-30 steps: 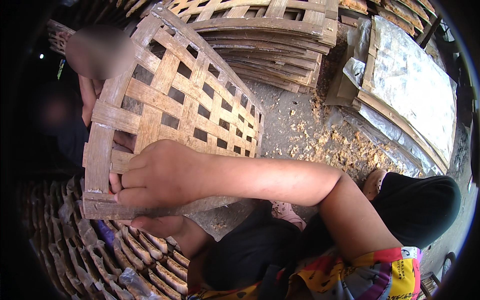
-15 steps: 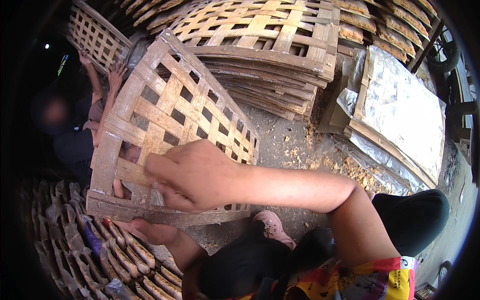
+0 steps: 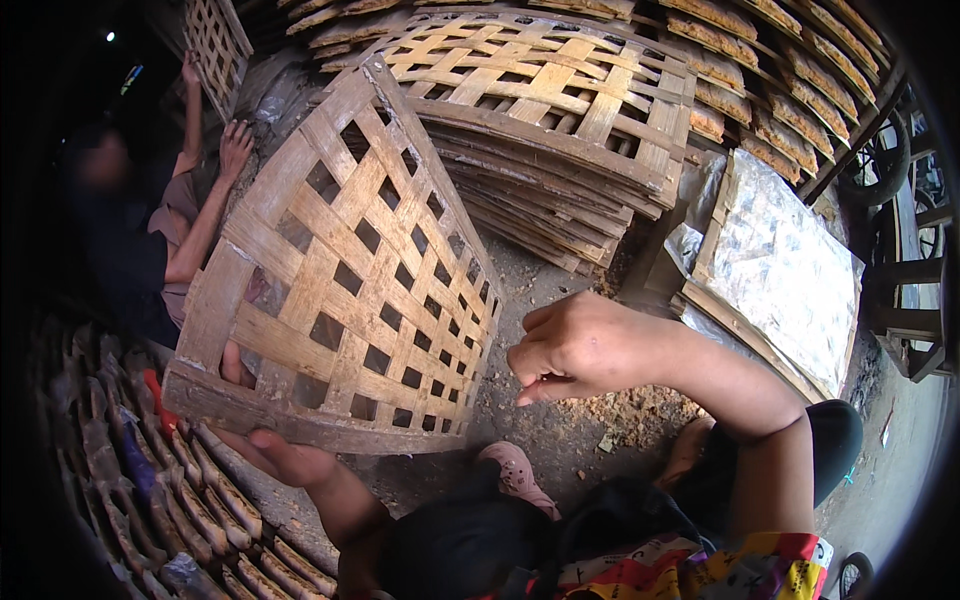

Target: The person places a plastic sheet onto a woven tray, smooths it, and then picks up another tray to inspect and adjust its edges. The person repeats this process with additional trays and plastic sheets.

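Observation:
A woven bamboo tray (image 3: 370,290) with a wooden frame stands tilted up before me. My left hand (image 3: 290,458) is closed on its lower frame edge, the thumb in front and the fingers mostly hidden beneath. To the tray's right, apart from it, my right hand (image 3: 585,345) hangs in the air with fingers curled; whether anything small is in them is hidden. A red strip (image 3: 158,400) shows just past the tray's lower left corner. Behind the tray lies a stack of similar bamboo trays (image 3: 560,80).
A co-worker's hand (image 3: 236,150) shows at the far left, near another woven tray (image 3: 215,55). Filled racks (image 3: 190,490) stand at lower left, more (image 3: 790,90) at the back right. A plastic-covered panel (image 3: 780,260) lies at right, with crumbs (image 3: 640,415) on the floor.
My right hand has moved right, away from the tray's face. My left hand keeps its hold on the frame. The co-worker's hands and the far tray have shifted.

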Action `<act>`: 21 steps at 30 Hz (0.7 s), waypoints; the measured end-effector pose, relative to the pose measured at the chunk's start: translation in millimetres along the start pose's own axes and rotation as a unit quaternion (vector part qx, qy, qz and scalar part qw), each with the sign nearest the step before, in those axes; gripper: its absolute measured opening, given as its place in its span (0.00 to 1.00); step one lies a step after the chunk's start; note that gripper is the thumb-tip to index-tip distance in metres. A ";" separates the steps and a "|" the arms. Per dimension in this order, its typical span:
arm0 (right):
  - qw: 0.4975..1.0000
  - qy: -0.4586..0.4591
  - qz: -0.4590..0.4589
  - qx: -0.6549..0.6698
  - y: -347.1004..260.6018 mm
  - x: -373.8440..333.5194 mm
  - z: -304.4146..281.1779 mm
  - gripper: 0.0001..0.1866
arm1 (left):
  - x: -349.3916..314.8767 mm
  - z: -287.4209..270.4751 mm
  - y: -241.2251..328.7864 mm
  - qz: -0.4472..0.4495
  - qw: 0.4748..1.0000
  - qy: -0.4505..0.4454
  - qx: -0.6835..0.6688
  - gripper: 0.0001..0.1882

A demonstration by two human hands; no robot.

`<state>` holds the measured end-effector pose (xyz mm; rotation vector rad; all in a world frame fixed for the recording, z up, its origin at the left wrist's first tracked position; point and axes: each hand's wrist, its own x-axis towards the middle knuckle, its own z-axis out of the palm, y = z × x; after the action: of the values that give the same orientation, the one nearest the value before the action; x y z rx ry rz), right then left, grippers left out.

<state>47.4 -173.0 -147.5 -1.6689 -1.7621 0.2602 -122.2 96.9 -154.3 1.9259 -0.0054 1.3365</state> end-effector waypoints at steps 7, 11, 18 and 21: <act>0.928 0.336 -0.038 0.153 -27.6 103.6 -68.7 0.08 | 2.1 7.5 6.4 -0.014 1.000 -0.012 -0.016 0.37; 0.683 0.305 0.115 0.654 -21.2 116.9 -71.4 0.06 | 2.2 7.0 8.3 0.011 0.999 0.016 -0.030 0.37; 0.776 0.124 0.333 0.521 21.9 31.1 13.8 0.07 | -1.0 -36.2 12.1 -0.058 0.998 0.002 0.013 0.42; 0.688 0.194 0.420 0.559 29.5 -4.0 22.3 0.04 | 4.7 -48.2 9.4 -0.056 0.998 -0.021 -0.003 0.43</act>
<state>57.6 -165.4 -182.5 -1.2433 -0.1668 1.0482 -162.2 120.7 -137.9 1.9201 0.0759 1.2197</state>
